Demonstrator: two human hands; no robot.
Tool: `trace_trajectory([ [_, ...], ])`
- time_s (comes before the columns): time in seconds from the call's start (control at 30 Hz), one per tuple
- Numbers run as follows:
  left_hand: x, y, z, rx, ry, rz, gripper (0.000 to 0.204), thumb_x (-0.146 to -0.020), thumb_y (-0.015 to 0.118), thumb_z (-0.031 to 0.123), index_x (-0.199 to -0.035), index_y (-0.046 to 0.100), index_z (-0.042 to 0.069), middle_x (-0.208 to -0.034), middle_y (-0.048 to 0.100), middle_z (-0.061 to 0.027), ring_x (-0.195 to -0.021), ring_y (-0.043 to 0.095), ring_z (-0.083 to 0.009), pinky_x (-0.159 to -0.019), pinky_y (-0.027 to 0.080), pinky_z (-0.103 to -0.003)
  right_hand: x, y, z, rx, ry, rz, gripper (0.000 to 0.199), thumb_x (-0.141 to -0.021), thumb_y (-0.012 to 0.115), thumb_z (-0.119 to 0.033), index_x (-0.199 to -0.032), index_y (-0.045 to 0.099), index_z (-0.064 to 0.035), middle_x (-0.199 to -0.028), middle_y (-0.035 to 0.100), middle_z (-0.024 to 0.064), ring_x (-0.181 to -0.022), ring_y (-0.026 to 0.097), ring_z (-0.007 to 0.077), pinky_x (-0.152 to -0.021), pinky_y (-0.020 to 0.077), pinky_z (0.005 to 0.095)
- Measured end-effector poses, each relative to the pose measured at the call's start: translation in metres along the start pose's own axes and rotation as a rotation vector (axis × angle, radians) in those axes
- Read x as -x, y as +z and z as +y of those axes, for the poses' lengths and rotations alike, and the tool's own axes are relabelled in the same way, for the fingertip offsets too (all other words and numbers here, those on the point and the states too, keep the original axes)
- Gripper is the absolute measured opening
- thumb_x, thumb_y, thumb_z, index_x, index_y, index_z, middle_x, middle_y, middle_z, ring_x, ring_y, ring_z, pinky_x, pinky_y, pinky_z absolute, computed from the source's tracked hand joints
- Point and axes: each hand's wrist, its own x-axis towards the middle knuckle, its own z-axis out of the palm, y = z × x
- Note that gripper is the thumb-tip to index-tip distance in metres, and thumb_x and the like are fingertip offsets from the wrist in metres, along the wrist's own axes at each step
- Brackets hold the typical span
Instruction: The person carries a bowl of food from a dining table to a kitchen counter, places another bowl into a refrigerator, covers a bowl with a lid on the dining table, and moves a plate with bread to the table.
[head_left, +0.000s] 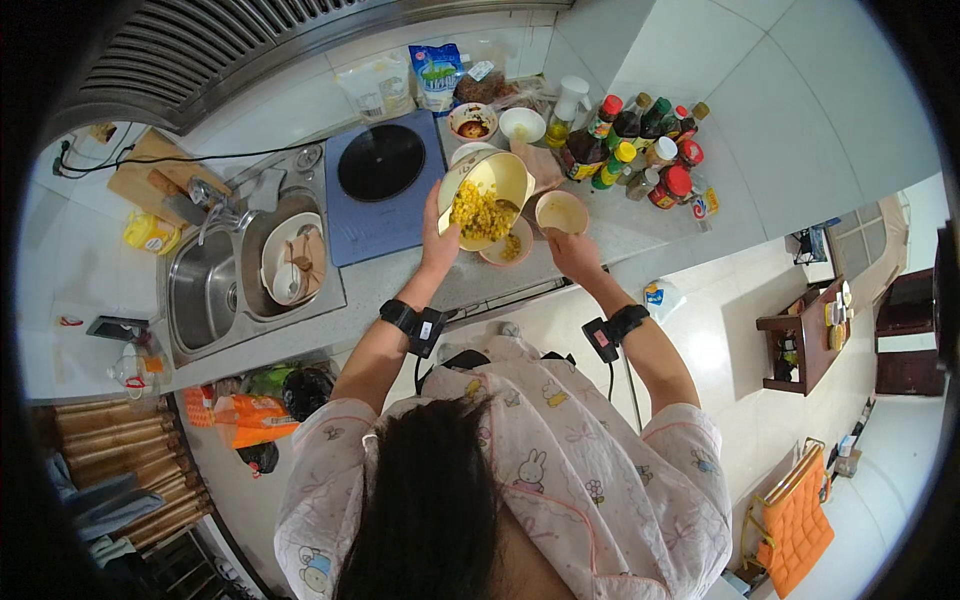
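My left hand (pixel 438 240) grips the side of a cream bowl (pixel 510 175) with small handles, tilted toward me. Yellow corn kernels (pixel 480 212) lie along its lower side, with a dark, rounded thing among them that I cannot make out. Below it, partly hidden, a smaller pink-rimmed bowl (pixel 521 236) has some kernels in it. My right hand (pixel 573 254) is closed at the near rim of another small pinkish bowl (pixel 562 212), just to the right; its contents look pale.
A black round hob on a blue panel (pixel 385 190) lies left, beside a double steel sink (pixel 203 290) holding a pot. Behind are a bowl with dark sauce (pixel 472 123) and a white bowl (pixel 522 124). Several sauce bottles (pixel 640 150) crowd the counter's right, against the wall.
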Motion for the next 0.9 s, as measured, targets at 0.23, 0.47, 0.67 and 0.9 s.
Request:
trace_trajectory([
  [0.23, -0.009, -0.002, -0.013, 0.073, 0.017, 0.001, 0.065, -0.064, 0.039, -0.008, -0.128, 0.029, 0.001, -0.13, 0.033, -0.0145, -0.121, 0.03, -0.0243, -0.101, 0.02, -0.031, -0.009, -0.012, -0.007, -0.051, -0.062, 0.097, 0.019, -0.082, 0.046, -0.019, -0.096, 0.056, -0.0101, -0.072, 0.059, 0.0176, -0.066, 0.057, 0.0364, -0.057, 0.0456, 0.0464],
  [0.47, -0.005, 0.016, 0.014, 0.291, -0.099, -0.041, 0.071, -0.061, 0.033, -0.012, -0.13, 0.024, 0.002, -0.126, 0.035, -0.012, -0.119, 0.033, -0.0214, -0.099, 0.025, -0.029, -0.025, -0.009, -0.013, 0.28, -0.025, 0.131, 0.019, -0.083, 0.043, -0.021, -0.096, 0.057, -0.0172, -0.067, 0.059, 0.0142, -0.06, 0.058, 0.0344, -0.052, 0.0461, 0.0444],
  [0.67, -0.001, 0.003, 0.016, 0.318, -0.12, -0.038, 0.072, -0.061, 0.032, -0.009, -0.131, 0.02, 0.002, -0.126, 0.033, -0.014, -0.118, 0.033, -0.0225, -0.099, 0.026, -0.029, -0.005, 0.004, -0.018, 0.173, 0.011, -0.045, 0.02, -0.083, 0.043, -0.021, -0.096, 0.057, -0.0165, -0.069, 0.059, 0.0143, -0.061, 0.058, 0.0348, -0.054, 0.0467, 0.0447],
  [0.9, -0.007, 0.009, 0.01, 0.359, -0.054, -0.05, 0.074, -0.06, 0.034, -0.008, -0.131, 0.018, 0.002, -0.127, 0.033, -0.0144, -0.117, 0.035, -0.0224, -0.098, 0.028, -0.03, 0.012, 0.006, -0.018, 0.105, -0.04, 0.017, 0.016, -0.081, 0.046, -0.018, -0.092, 0.055, -0.0131, -0.066, 0.058, 0.0159, -0.062, 0.057, 0.0354, -0.052, 0.0456, 0.0455],
])
